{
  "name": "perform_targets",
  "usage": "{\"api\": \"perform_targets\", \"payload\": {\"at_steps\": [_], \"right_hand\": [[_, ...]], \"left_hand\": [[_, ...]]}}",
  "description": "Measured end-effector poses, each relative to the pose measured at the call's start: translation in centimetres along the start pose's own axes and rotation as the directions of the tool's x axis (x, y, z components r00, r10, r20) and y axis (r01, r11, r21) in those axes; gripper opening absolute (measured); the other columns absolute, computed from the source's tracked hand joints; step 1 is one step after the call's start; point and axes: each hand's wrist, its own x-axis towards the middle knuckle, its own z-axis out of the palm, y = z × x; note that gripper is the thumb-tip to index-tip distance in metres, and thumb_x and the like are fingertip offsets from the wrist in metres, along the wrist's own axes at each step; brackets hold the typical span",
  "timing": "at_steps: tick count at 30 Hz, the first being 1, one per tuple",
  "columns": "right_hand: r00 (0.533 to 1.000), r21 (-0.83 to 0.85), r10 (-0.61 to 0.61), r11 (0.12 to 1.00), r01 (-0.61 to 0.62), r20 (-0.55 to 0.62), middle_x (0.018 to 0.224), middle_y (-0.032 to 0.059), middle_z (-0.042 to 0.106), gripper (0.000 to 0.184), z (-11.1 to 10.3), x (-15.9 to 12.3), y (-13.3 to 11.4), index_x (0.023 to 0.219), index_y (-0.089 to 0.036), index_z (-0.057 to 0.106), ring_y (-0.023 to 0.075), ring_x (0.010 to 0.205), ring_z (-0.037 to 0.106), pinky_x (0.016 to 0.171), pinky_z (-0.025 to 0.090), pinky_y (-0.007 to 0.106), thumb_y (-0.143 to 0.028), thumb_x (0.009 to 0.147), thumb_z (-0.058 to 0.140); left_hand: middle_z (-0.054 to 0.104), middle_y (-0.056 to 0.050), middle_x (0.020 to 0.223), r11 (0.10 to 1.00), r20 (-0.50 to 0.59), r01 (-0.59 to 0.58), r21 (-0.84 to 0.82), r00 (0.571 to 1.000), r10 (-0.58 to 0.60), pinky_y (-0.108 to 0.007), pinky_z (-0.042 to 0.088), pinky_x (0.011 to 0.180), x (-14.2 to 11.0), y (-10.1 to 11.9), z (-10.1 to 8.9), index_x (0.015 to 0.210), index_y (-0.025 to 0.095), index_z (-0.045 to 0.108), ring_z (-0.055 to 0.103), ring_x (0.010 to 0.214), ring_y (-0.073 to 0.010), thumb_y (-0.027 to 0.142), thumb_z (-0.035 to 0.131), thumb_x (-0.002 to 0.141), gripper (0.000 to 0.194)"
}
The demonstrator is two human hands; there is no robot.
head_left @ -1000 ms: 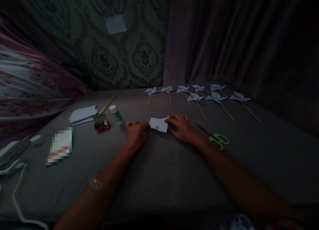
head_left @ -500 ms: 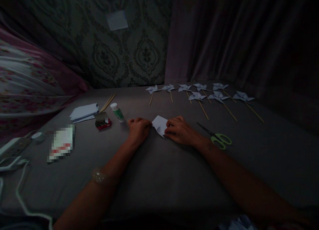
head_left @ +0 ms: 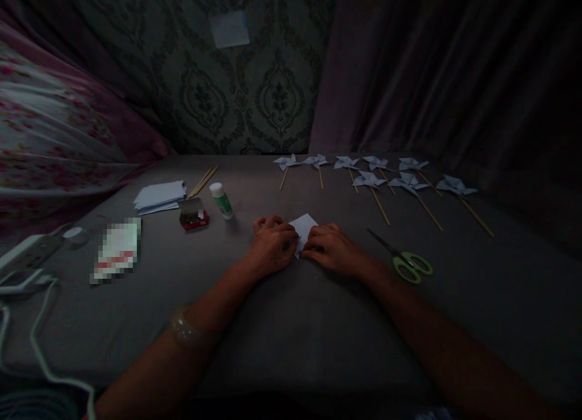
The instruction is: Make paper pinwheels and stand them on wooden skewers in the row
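Between my two hands lies a small piece of white paper (head_left: 304,226) on the grey cloth, its near part partly covered by my fingers. My left hand (head_left: 274,245) is closed on the paper's left side, fingers bent down over it. From the right, my right hand (head_left: 334,247) pinches the paper's near right edge with thumb and fingers. Green-handled scissors (head_left: 404,259) rest beside my right forearm, blades pointing away to the left. Beyond my left hand stands a glue stick (head_left: 221,202) with a white cap.
Several white paper pinwheels (head_left: 369,179) on wooden sticks lie along the back right. At the left are folded white paper sheets (head_left: 160,196), thin wooden sticks (head_left: 203,182), a small open red box (head_left: 194,217), a blurred packet (head_left: 118,250) and a power strip (head_left: 31,256) with a white cable.
My left hand has moved right, onto the paper, and now covers its left side. The right hand stays on the paper. The whole view has shifted slightly.
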Motion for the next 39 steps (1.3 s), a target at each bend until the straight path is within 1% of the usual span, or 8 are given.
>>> {"api": "perform_targets", "payload": {"at_steps": [4, 8, 13, 16, 22, 27, 35, 39], "right_hand": [[0.995, 0.094, 0.093, 0.991, -0.096, 0.038, 0.088, 0.0025, 0.065, 0.011, -0.2, 0.0, 0.0, 0.086, -0.021, 0.072, 0.0153, 0.082, 0.060, 0.080, 0.036, 0.033, -0.025, 0.086, 0.061], [0.983, 0.151, 0.180, 0.972, -0.181, 0.023, 0.089, 0.0028, 0.065, 0.010, -0.1, 0.1, 0.0, 0.084, -0.022, 0.073, 0.0150, 0.081, 0.060, 0.082, 0.039, 0.033, -0.023, 0.083, 0.063], [0.934, 0.167, 0.356, 0.923, -0.347, -0.020, 0.089, 0.0033, 0.064, 0.007, 0.2, 0.3, -0.1, 0.078, -0.020, 0.071, 0.0165, 0.082, 0.059, 0.081, 0.040, 0.035, -0.023, 0.079, 0.065], [0.908, 0.160, 0.415, 0.901, -0.403, -0.052, 0.087, 0.0035, 0.064, 0.009, 0.7, 0.4, -0.1, 0.072, -0.018, 0.067, 0.0166, 0.082, 0.059, 0.081, 0.039, 0.035, -0.024, 0.079, 0.065], [0.871, 0.123, 0.472, 0.881, -0.458, -0.137, 0.091, 0.0048, 0.063, 0.009, 1.7, 0.6, -0.4, 0.071, -0.019, 0.063, 0.0191, 0.090, 0.058, 0.084, 0.036, 0.038, -0.022, 0.079, 0.061], [0.860, 0.084, 0.474, 0.880, -0.467, -0.191, 0.093, 0.0061, 0.062, 0.011, 1.9, 0.8, -0.6, 0.071, -0.018, 0.061, 0.0218, 0.098, 0.056, 0.088, 0.032, 0.041, -0.023, 0.081, 0.058], [0.838, 0.079, 0.502, 0.864, -0.497, -0.214, 0.093, 0.0058, 0.061, 0.015, 2.0, 1.1, -0.3, 0.068, -0.018, 0.061, 0.0222, 0.098, 0.056, 0.089, 0.032, 0.042, -0.025, 0.081, 0.060], [0.836, 0.081, 0.502, 0.864, -0.497, -0.221, 0.093, 0.0060, 0.062, 0.015, 2.0, 1.2, -0.1, 0.067, -0.018, 0.061, 0.0219, 0.096, 0.057, 0.089, 0.032, 0.042, -0.025, 0.080, 0.061]], "left_hand": [[0.071, -0.004, 0.102, 0.997, 0.000, -0.077, 0.030, 0.997, 0.077, -0.050, 0.024, 0.091, -0.1, -0.3, 0.4, 0.097, 0.024, 0.071, 0.049, 0.106, -0.0273, 0.023, 0.049, 0.086, 0.024], [0.071, -0.004, 0.103, 0.992, -0.001, -0.117, 0.042, 0.993, 0.117, -0.050, 0.023, 0.091, -0.1, -0.5, 0.8, 0.095, 0.024, 0.071, 0.049, 0.105, -0.0274, 0.023, 0.047, 0.087, 0.025], [0.071, -0.004, 0.103, 0.990, -0.001, -0.131, 0.045, 0.991, 0.132, -0.049, 0.025, 0.090, -0.2, -0.5, 0.9, 0.094, 0.022, 0.070, 0.049, 0.105, -0.0274, 0.022, 0.048, 0.087, 0.023], [0.071, -0.004, 0.102, 0.992, 0.009, -0.123, 0.036, 0.992, 0.123, -0.049, 0.025, 0.090, -0.2, -0.5, 0.8, 0.094, 0.023, 0.070, 0.049, 0.105, -0.0273, 0.022, 0.047, 0.087, 0.024], [0.070, -0.004, 0.101, 0.996, 0.017, -0.092, 0.017, 0.996, 0.092, -0.050, 0.025, 0.091, 0.0, -0.1, 0.6, 0.091, 0.023, 0.071, 0.050, 0.104, -0.0276, 0.022, 0.047, 0.087, 0.025], [0.071, -0.004, 0.101, 0.995, 0.012, -0.094, 0.022, 0.995, 0.094, -0.049, 0.026, 0.090, 0.0, -0.1, 0.6, 0.092, 0.023, 0.071, 0.049, 0.104, -0.0272, 0.023, 0.046, 0.088, 0.026], [0.071, -0.006, 0.102, 0.995, 0.007, -0.099, 0.006, 0.995, 0.099, -0.050, 0.026, 0.091, -0.1, -0.4, 0.8, 0.096, 0.023, 0.071, 0.049, 0.103, -0.0277, 0.023, 0.045, 0.088, 0.028], [0.070, -0.005, 0.104, 0.995, 0.007, -0.100, 0.002, 0.995, 0.100, -0.050, 0.025, 0.091, -0.1, -0.3, 0.8, 0.097, 0.023, 0.071, 0.049, 0.104, -0.0281, 0.023, 0.046, 0.086, 0.027]]}}
